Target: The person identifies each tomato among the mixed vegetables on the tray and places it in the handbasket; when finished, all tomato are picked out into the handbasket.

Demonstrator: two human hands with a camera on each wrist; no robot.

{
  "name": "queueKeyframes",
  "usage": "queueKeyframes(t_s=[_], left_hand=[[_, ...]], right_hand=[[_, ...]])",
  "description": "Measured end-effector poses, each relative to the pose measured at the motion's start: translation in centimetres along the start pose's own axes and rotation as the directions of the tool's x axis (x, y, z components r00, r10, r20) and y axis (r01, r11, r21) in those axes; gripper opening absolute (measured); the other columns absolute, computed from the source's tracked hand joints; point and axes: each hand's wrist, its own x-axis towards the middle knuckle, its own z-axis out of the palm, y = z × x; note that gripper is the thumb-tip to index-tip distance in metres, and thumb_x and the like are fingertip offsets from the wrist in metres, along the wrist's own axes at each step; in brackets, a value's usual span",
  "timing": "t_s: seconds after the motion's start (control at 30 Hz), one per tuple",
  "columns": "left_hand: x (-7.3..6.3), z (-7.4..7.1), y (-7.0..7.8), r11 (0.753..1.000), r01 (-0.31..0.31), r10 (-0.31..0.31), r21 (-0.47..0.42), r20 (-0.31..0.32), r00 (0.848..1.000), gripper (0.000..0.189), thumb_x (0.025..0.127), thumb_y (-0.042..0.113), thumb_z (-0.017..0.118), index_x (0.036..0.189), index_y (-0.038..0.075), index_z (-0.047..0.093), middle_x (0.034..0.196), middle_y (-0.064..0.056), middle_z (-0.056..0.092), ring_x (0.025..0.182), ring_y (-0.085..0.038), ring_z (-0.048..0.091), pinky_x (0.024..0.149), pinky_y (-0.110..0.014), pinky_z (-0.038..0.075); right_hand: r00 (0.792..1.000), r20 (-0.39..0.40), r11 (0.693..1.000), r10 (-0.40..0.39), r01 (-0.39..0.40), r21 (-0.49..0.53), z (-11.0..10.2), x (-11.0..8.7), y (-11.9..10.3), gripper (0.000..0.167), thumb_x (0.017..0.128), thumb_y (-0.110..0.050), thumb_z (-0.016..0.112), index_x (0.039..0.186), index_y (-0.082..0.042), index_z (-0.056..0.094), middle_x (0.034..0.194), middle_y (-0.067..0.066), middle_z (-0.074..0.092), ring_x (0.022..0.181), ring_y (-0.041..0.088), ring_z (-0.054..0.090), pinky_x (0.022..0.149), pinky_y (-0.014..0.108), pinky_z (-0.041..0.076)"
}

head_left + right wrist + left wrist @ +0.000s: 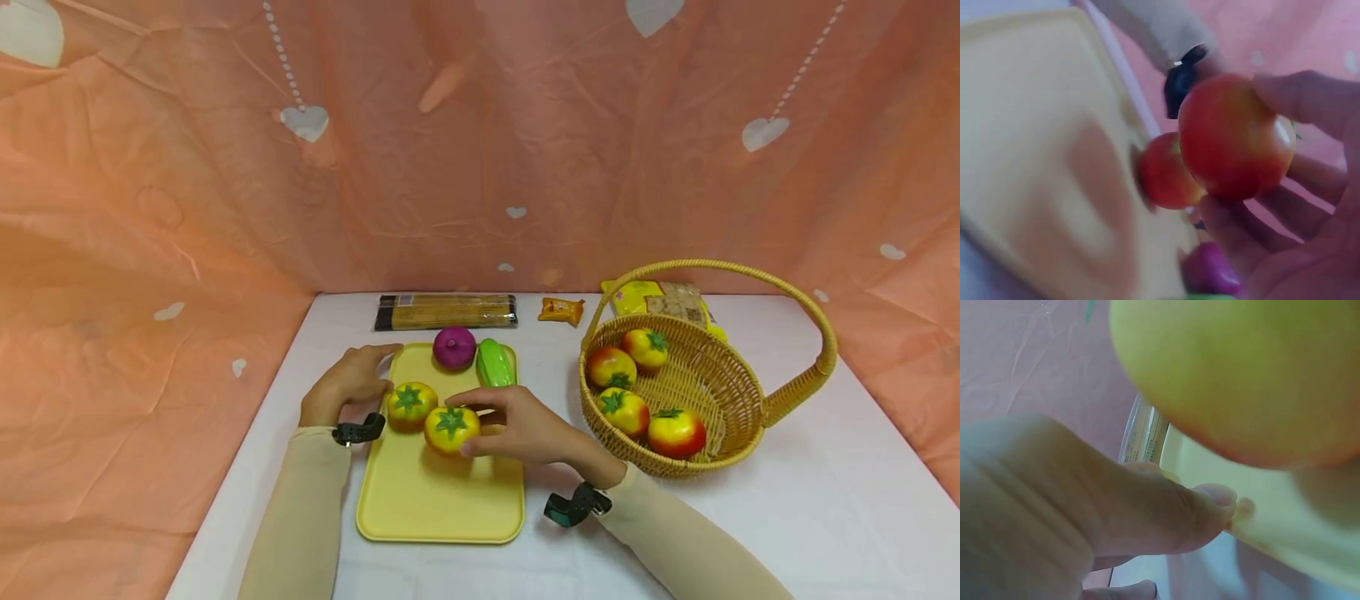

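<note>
My right hand (528, 425) grips a yellow-red tomato (452, 432) between thumb and fingers. In the right wrist view this held tomato (1235, 140) is raised over the yellow tray (442, 508), its red underside showing. A second tomato (411, 407) sits on the tray, just left of it. At the tray's left edge, my left hand (347, 385) holds the rim; its thumb (1204, 509) presses on the rim in the left wrist view, with the other fingers partly hidden. A purple onion (454, 348) and a green cucumber-like vegetable (494, 363) lie at the tray's far end.
To the right stands a wicker basket (738, 379) with a tall handle and several tomatoes inside. Along the back lie a pack of thin sticks (450, 312), a small orange packet (561, 311) and a yellow bag (637, 298). A pink curtain (480, 150) hangs behind the white table.
</note>
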Motion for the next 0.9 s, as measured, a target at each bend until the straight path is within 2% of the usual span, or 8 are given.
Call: queueKeyframes(t_s=[0.1, 0.2, 0.4, 0.57, 0.63, 0.7, 0.83, 0.9], left_hand=[[-0.1, 0.0, 0.0, 1.0, -0.013, 0.013, 0.001, -0.008, 1.0, 0.072, 0.093, 0.01, 0.072, 0.162, 0.005, 0.053, 0.156, -0.028, 0.059, 0.143, -0.063, 0.05, 0.121, -0.073, 0.039], [-0.1, 0.0, 0.0, 1.0, -0.007, 0.007, -0.006, -0.004, 1.0, 0.073, 0.092, 0.01, 0.073, 0.162, 0.005, 0.053, 0.157, -0.029, 0.058, 0.144, -0.063, 0.049, 0.121, -0.073, 0.039], [-0.1, 0.0, 0.0, 1.0, 0.012, -0.012, -0.018, 0.003, 1.0, 0.074, 0.092, 0.01, 0.072, 0.163, 0.007, 0.051, 0.159, -0.029, 0.056, 0.146, -0.062, 0.046, 0.122, -0.074, 0.037], [-0.2, 0.0, 0.0, 1.0, 0.012, -0.012, -0.02, 0.008, 1.0, 0.073, 0.093, 0.009, 0.072, 0.163, 0.006, 0.051, 0.161, -0.028, 0.055, 0.148, -0.063, 0.045, 0.123, -0.074, 0.036], [-0.2, 0.0, 0.0, 1.0, 0.01, -0.009, -0.019, 0.007, 1.0, 0.073, 0.093, 0.009, 0.072, 0.163, 0.006, 0.051, 0.16, -0.028, 0.055, 0.148, -0.062, 0.045, 0.122, -0.074, 0.036], [-0.2, 0.0, 0.0, 1.0, 0.009, -0.009, -0.021, 0.007, 1.0, 0.073, 0.093, 0.009, 0.072, 0.163, 0.006, 0.051, 0.16, -0.028, 0.055, 0.148, -0.062, 0.045, 0.122, -0.074, 0.036], [-0.3, 0.0, 0.0, 0.999, 0.011, -0.01, -0.031, 0.008, 1.0, 0.073, 0.093, 0.008, 0.073, 0.163, 0.007, 0.052, 0.161, -0.028, 0.055, 0.149, -0.062, 0.044, 0.123, -0.074, 0.036], [-0.3, 0.0, 0.0, 1.0, 0.006, -0.006, -0.029, 0.001, 1.0, 0.073, 0.093, 0.009, 0.073, 0.163, 0.007, 0.052, 0.16, -0.027, 0.056, 0.148, -0.061, 0.046, 0.123, -0.074, 0.036]], right_hand=[[1.0, 0.008, 0.999, -0.018, 0.018, 0.036, -1.4, -1.4, -0.8, 0.056, 0.094, -0.017, 0.086, 0.147, -0.012, 0.07, 0.147, 0.005, 0.072, 0.131, 0.019, 0.071, 0.11, 0.028, 0.057], [1.0, -0.003, 0.999, -0.02, 0.02, 0.026, -3.1, -3.3, -1.2, 0.057, 0.095, -0.017, 0.085, 0.149, -0.013, 0.069, 0.148, 0.003, 0.071, 0.133, 0.017, 0.069, 0.112, 0.027, 0.056], [0.995, -0.094, 1.0, -0.019, 0.019, -0.005, -6.8, -7.4, -1.2, 0.055, 0.097, -0.013, 0.084, 0.149, -0.014, 0.068, 0.148, 0.008, 0.07, 0.133, 0.013, 0.068, 0.109, 0.026, 0.057], [0.983, -0.182, 0.998, -0.005, -0.006, -0.062, -10.0, -10.5, -0.6, 0.055, 0.097, -0.005, 0.081, 0.149, -0.007, 0.067, 0.145, 0.019, 0.068, 0.122, 0.008, 0.072, 0.102, 0.024, 0.06], [0.974, -0.227, 0.995, 0.004, -0.026, -0.093, -11.2, -11.7, -0.3, 0.055, 0.097, -0.003, 0.08, 0.149, -0.004, 0.066, 0.142, 0.022, 0.069, 0.119, 0.007, 0.073, 0.099, 0.023, 0.061], [0.96, -0.278, 0.992, 0.031, -0.063, -0.107, -12.3, -12.8, -0.1, 0.054, 0.097, -0.003, 0.08, 0.15, -0.003, 0.066, 0.142, 0.019, 0.069, 0.117, 0.005, 0.074, 0.097, 0.021, 0.061], [0.924, -0.376, 0.978, 0.075, -0.143, -0.155, -14.1, -14.9, 0.3, 0.053, 0.099, -0.006, 0.08, 0.15, -0.004, 0.066, 0.142, -0.002, 0.07, 0.117, -0.002, 0.072, 0.095, 0.017, 0.06], [0.905, -0.416, 0.969, 0.092, -0.177, -0.171, -14.9, -15.7, 0.6, 0.052, 0.099, -0.007, 0.079, 0.149, -0.005, 0.066, 0.14, -0.007, 0.068, 0.116, -0.005, 0.071, 0.093, 0.015, 0.06]])
